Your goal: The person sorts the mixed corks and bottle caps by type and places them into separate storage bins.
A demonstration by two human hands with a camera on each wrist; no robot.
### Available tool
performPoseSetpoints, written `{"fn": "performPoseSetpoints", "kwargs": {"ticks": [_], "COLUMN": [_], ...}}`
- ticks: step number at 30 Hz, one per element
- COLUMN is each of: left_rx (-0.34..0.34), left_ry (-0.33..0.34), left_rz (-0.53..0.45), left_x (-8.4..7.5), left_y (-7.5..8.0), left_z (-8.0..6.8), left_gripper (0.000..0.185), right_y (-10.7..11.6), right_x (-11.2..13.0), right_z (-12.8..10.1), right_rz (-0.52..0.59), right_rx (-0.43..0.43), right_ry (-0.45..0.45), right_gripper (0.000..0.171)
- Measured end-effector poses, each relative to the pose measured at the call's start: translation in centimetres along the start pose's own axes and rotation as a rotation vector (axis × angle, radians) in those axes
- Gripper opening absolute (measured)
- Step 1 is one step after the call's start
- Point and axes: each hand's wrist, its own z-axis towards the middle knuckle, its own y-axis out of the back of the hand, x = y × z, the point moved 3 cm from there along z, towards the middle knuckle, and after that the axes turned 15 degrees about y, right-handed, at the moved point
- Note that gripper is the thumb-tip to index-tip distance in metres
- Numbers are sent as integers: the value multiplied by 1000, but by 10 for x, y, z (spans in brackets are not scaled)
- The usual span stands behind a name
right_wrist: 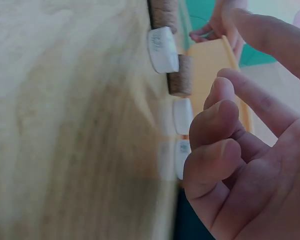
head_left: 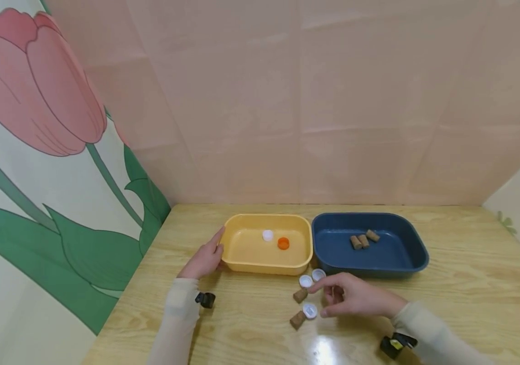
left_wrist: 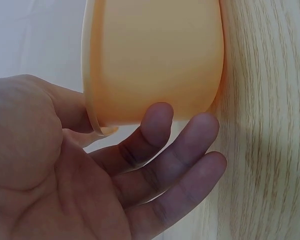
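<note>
At the left end of the yellow tray [head_left: 266, 268], my left hand [head_left: 202, 259] grips the rim. In the left wrist view its thumb side hooks over the rim and the other fingers [left_wrist: 157, 122] bend against the outer wall. My right hand [head_left: 353, 296] hovers over the table with nothing in it, thumb and index finger spread apart, the others curled. Close to its fingertips lie a cork [head_left: 300, 295] and a white bottle cap [head_left: 309, 311]. Another cork [head_left: 297, 320] sits nearer the front. Two more white caps [head_left: 305, 281] lie by the trays' front edges.
Inside the yellow tray are a white cap [head_left: 267, 235] and an orange cap [head_left: 283, 243]. A dark blue tray [head_left: 397, 263] stands right beside it, holding three corks [head_left: 363, 241]. Behind the wooden table [head_left: 470, 284] hangs a pinkish sheet [head_left: 296, 101].
</note>
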Motion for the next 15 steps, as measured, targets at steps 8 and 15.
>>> {"fn": "performPoseSetpoints", "kwargs": {"ticks": [8, 15], "left_rx": [-1, 0], "left_ry": [13, 23], "left_rz": [-1, 2], "left_x": [-1, -1], "left_y": [1, 1], "left_z": [0, -1], "left_gripper": [56, 56], "right_y": [-7, -11], "right_x": [-7, -16], "right_z": [2, 2], "right_rz": [26, -29], "right_rx": [13, 15], "right_ry": [-18, -32], "right_gripper": [42, 42]}}
